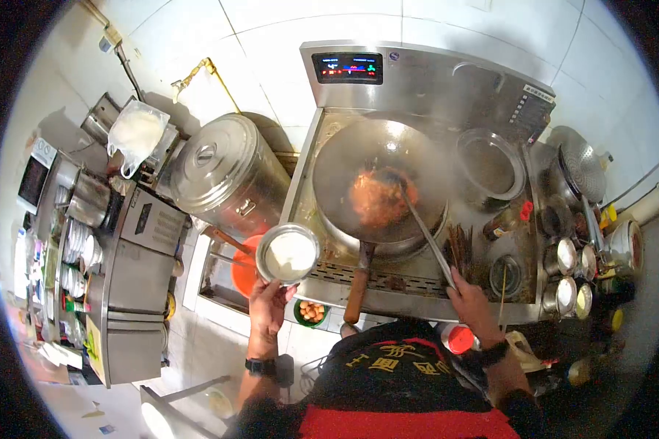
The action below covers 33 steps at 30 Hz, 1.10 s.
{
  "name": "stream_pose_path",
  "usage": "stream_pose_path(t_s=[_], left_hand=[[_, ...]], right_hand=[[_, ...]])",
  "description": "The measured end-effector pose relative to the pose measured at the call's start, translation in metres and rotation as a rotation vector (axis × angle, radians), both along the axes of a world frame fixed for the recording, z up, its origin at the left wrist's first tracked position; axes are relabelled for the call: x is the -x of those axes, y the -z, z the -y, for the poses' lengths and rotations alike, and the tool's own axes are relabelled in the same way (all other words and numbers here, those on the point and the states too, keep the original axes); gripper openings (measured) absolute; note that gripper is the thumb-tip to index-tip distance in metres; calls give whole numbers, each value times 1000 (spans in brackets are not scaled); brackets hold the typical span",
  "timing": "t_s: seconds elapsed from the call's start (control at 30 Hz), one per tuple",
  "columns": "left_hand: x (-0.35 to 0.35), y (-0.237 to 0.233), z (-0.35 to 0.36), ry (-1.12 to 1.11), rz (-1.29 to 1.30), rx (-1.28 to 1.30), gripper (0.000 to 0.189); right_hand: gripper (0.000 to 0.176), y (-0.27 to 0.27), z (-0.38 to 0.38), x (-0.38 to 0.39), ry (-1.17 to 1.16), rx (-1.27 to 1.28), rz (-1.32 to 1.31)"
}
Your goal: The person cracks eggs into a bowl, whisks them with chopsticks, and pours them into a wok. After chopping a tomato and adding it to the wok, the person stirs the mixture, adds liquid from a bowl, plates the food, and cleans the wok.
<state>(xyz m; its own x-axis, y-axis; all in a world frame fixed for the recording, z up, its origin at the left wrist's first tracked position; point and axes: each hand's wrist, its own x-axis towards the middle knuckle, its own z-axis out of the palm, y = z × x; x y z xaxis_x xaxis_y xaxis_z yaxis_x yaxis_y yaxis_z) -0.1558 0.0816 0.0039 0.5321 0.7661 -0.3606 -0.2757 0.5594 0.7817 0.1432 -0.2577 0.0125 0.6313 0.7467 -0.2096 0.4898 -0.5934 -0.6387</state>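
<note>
Two things in hand, clock directions taken from the middle of the wok (344,161) as seen from above. With the left hand (269,301), holds a round metal bowl (290,254) at 8 o'clock, just outside the wok's rim; grip closed on the bowl's lower edge, thumb and fingers against the metal. In the bowl, shows a whitish filling (289,253), too blurred to name as liquid or powder.

With the right hand (472,304), between 4 and 5 o'clock, clasps a long-handled metal utensil (430,238); grip clenched around the upper end. From there, slants towards 10 o'clock, down into the reddish-orange food (379,197) in the wok, working end partly hidden.

Wok on the steel cooking range (329,249), wooden handle (357,293) pointing to between 6 and 7 o'clock. At 9 o'clock, a lidded steel stockpot (223,164); at 3, a round metal pan (490,162); between 3 and 4, a bottle (507,222) with a red cap. At 4, a glass bowl (505,275) and, farther out, small seasoning containers (561,257). Beyond the metal bowl at 8, an orange tub (246,272); at 7, a green basket (298,313) of brown, egg-like pieces (312,312). Near 12, a lit control display (348,68).
</note>
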Motion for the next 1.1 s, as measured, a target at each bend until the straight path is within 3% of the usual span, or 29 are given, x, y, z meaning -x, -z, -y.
stream_pose_path(t_s=[0.2, 0.27, 0.4, 0.43, 0.53, 0.67, 0.73, 0.77, 0.83, 0.93, 0.97, 1.03, 1.1], left_hand=[[10, 5, 20, -105, 37, 106, 3], [11, 4, 21, -64, 46, 83, 3], [10, -6, 23, -75, 14, 83, 4], [12, -8, 24, -86, 0, 73, 15], [11, -16, 26, -62, 21, 38, 14], [-10, -38, 31, 35, -8, 4, 15], [-33, -45, 37, 178, 74, 24, 10], [-48, -53, 43, 278, 82, 11, 14], [-77, -44, 56, 356, 18, 10, 16], [-129, -56, 82, 620, -181, -61, 19], [-144, -55, 94, 708, -93, -38, 19], [-184, -56, 129, 895, 9, 6, 19], [-216, -62, 155, 1013, 81, -46, 20]], right_hand=[[55, 58, -91, -3, 239, -121, 92], [55, 71, -100, -2, 188, -188, 74], [59, 74, -58, 0, -26, -96, 74], [57, 59, -40, 5, -89, 84, 174], [51, 64, 18, 2, -151, 482, 411], [50, 4, 57, -7, -175, 485, 592], [48, -13, 53, -13, -83, 237, 512], [48, -20, 50, -15, -56, 239, 516], [46, -32, 39, -10, -54, -183, 656], [42, -38, 39, 5, 274, -326, -336], [40, -41, 43, 9, 382, -434, -658], [35, -58, 50, 8, 521, -601, -819], [28, -64, 72, 0, 634, -638, -766]])
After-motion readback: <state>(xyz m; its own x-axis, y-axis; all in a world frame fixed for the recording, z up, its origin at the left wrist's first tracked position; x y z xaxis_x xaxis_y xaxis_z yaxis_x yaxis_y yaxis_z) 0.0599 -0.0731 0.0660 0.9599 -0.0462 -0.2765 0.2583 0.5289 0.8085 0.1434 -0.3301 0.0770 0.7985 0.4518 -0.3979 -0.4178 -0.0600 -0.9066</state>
